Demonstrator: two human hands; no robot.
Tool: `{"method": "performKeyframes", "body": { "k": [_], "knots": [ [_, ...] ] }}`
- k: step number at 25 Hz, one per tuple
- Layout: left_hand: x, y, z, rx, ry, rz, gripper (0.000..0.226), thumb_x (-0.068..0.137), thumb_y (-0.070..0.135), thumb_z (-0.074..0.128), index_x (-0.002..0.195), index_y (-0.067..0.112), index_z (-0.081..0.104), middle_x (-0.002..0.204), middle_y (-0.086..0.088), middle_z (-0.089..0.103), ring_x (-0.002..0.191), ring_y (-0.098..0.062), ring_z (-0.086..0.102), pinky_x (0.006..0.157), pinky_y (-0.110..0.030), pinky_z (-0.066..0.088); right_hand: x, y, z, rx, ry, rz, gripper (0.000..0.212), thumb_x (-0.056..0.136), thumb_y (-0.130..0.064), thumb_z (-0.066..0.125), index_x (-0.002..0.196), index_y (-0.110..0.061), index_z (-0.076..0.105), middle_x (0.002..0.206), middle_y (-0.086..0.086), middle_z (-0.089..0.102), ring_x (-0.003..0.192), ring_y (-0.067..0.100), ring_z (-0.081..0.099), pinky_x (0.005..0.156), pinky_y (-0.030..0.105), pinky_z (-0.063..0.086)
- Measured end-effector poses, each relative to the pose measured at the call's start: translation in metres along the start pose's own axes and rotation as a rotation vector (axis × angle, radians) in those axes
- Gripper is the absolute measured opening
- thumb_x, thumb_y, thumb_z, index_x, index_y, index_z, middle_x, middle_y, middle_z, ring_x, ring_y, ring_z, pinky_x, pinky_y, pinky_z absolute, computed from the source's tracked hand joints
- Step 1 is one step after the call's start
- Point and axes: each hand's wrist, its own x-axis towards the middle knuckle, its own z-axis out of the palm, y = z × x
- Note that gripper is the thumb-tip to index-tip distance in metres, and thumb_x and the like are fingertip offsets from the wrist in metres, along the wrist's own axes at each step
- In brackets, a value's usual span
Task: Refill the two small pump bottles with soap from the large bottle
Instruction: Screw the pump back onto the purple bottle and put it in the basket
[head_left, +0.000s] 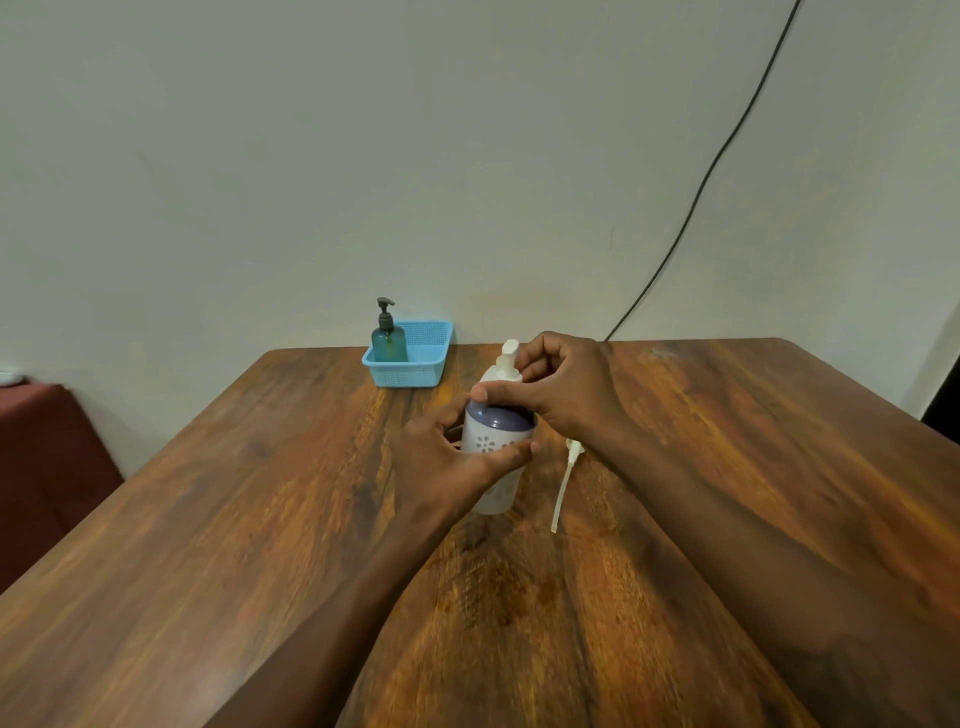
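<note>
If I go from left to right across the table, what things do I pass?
Green pump bottle in the blue basket → white bottle → loose pump with tube.

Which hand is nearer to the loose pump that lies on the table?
Right. The right hand pinches the top of the white bottle, its wrist over the loose pump; the left hand grips the body, on the far side.
</note>
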Motion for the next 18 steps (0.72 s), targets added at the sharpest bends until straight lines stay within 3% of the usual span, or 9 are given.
{"method": "performKeyframes", "body": {
  "k": [2,4,6,8,9,11,13,15,18],
  "knots": [
    [-0.001,0.0,0.001,0.01,-0.007,0.012,0.069,0.066,0.054,0.094,0.127,0.028,0.073,0.106,0.019,0.073,0.088,0.013,0.068,0.072,-0.006,0.053,-0.001,-0.001,0.004,-0.105,0.077,-0.02,0.05,0.052,-0.053,0.097,0.074,-0.022,0.064,0.065,-0.007,0.067,0.056,0.001,0.059,0.055,0.019,0.055],
    [-0.001,-0.001,0.0,0.01,-0.014,0.013,0.07,0.067,0.055,0.094,0.128,0.028,0.072,0.108,0.019,0.073,0.09,0.013,0.068,0.074,-0.008,0.056,-0.001,-0.003,0.001,-0.122,0.041,-0.056,0.051,0.056,-0.058,0.093,0.08,-0.02,0.067,0.069,-0.007,0.068,0.058,0.0,0.058,0.058,0.02,0.055],
    [0.001,-0.002,-0.001,-0.002,-0.018,0.01,0.07,0.067,0.056,0.093,0.128,0.029,0.072,0.109,0.017,0.075,0.092,0.011,0.069,0.077,-0.011,0.058,0.0,-0.004,-0.006,-0.07,-0.102,-0.046,0.059,0.067,-0.055,0.089,0.112,-0.022,0.069,0.099,-0.006,0.075,0.087,0.001,0.069,0.078,0.024,0.062],
    [0.003,-0.003,-0.002,-0.005,-0.01,0.007,0.072,0.067,0.057,0.092,0.129,0.028,0.072,0.11,0.016,0.075,0.093,0.011,0.068,0.077,-0.01,0.056,0.004,-0.002,-0.014,0.048,-0.276,-0.003,0.072,0.082,-0.04,0.084,0.146,-0.029,0.05,0.132,0.0,0.069,0.12,0.01,0.066,0.098,0.034,0.059],
    [0.004,-0.003,-0.002,0.0,-0.004,0.006,0.072,0.067,0.057,0.092,0.129,0.028,0.071,0.11,0.017,0.074,0.092,0.013,0.067,0.076,-0.008,0.055,0.005,-0.001,-0.017,0.144,-0.329,0.017,0.077,0.088,-0.028,0.081,0.153,-0.03,0.041,0.138,0.004,0.066,0.126,0.014,0.064,0.102,0.038,0.057],
    [0.007,-0.001,-0.002,0.002,0.007,0.011,0.072,0.066,0.056,0.093,0.129,0.029,0.071,0.106,0.021,0.071,0.09,0.018,0.065,0.074,-0.007,0.054,0.004,-0.001,-0.021,0.301,-0.379,0.008,0.081,0.091,-0.005,0.075,0.158,-0.027,0.033,0.136,0.011,0.067,0.124,0.02,0.067,0.101,0.041,0.057],
    [0.008,0.0,-0.002,0.007,0.006,0.017,0.071,0.066,0.057,0.093,0.128,0.03,0.071,0.104,0.021,0.071,0.089,0.017,0.066,0.074,-0.01,0.057,0.004,-0.005,-0.024,0.29,-0.389,-0.015,0.081,0.09,0.002,0.074,0.156,-0.024,0.037,0.128,0.011,0.071,0.115,0.019,0.072,0.095,0.038,0.06],
    [0.008,-0.001,-0.002,0.001,0.008,0.019,0.071,0.067,0.057,0.093,0.129,0.031,0.071,0.107,0.02,0.072,0.091,0.012,0.068,0.077,-0.014,0.059,0.003,-0.01,-0.022,0.158,-0.296,-0.011,0.08,0.08,-0.007,0.087,0.149,-0.023,0.048,0.116,0.006,0.076,0.101,0.012,0.076,0.087,0.033,0.063],
    [0.005,-0.003,-0.001,-0.014,-0.004,0.027,0.071,0.067,0.056,0.094,0.129,0.03,0.072,0.112,0.016,0.076,0.095,0.007,0.07,0.078,-0.016,0.06,0.002,-0.014,-0.013,-0.077,-0.09,-0.027,0.075,0.06,-0.036,0.099,0.125,-0.023,0.065,0.091,-0.008,0.074,0.081,0.003,0.074,0.075,0.029,0.065]
  ]
}}
